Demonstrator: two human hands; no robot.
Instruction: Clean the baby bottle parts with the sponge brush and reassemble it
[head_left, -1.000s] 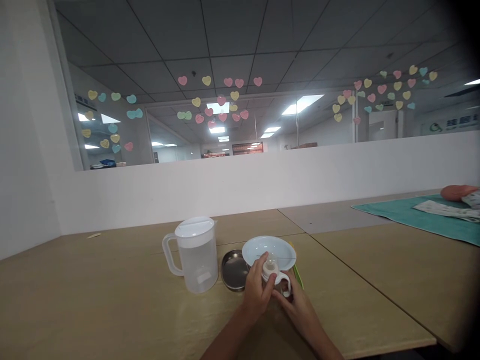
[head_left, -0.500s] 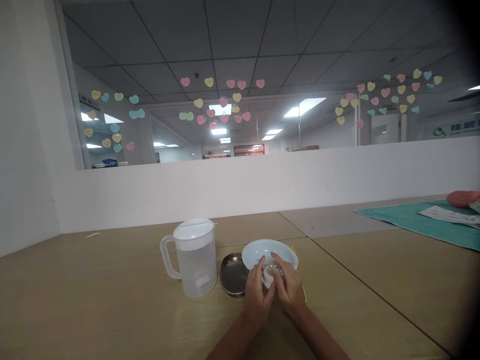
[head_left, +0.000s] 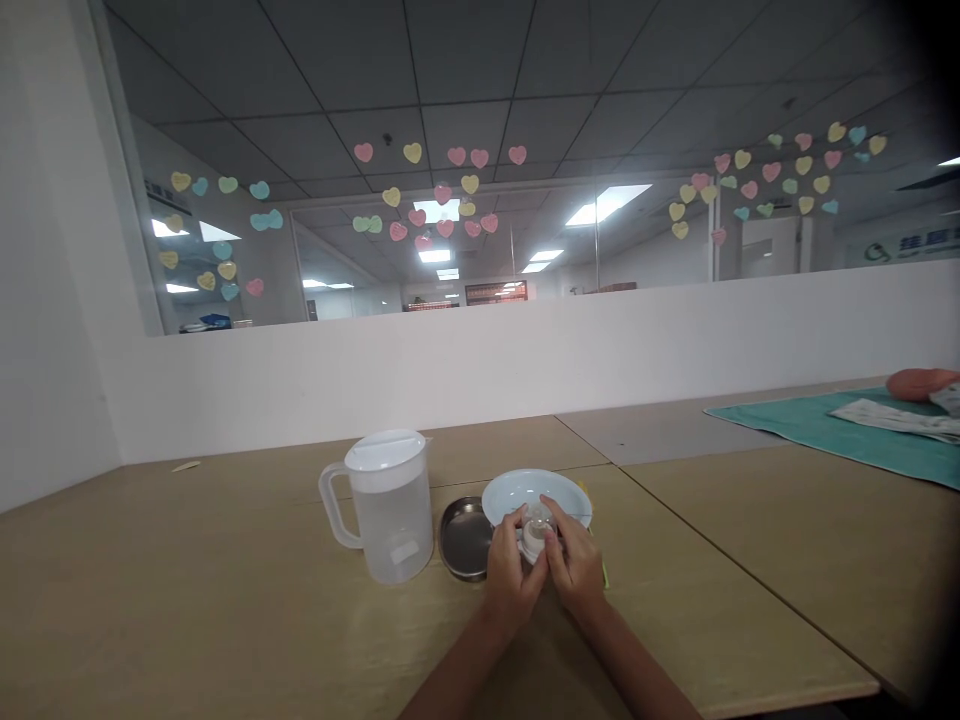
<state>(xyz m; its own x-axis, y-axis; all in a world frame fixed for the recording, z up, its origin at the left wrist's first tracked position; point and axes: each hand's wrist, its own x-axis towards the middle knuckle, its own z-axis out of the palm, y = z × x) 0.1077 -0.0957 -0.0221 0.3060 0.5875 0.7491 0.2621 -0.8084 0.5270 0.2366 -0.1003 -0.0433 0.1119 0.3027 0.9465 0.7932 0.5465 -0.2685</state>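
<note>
White-collared bottle with a clear domed cap [head_left: 535, 534] sits between the two hands, at the near edge of a pale blue round basin [head_left: 499, 493]. Its dome points upward, and its long axis looks close to upright; hands hide the lower body, so I cannot tell whether it touches the tan wooden table [head_left: 225, 590]. Fingers of the left hand [head_left: 512, 565] curl around one side, and those of the right hand [head_left: 577, 565] around the other, pinching the cap and collar between them. Left of the basin lie a shallow grey metal dish [head_left: 465, 540] and a translucent white plastic pitcher [head_left: 394, 520], whose small pale label [head_left: 405, 552] is unreadable. Behind the glass, a sign [head_left: 911, 246] bears a green round logo and blurred blue characters.
</note>
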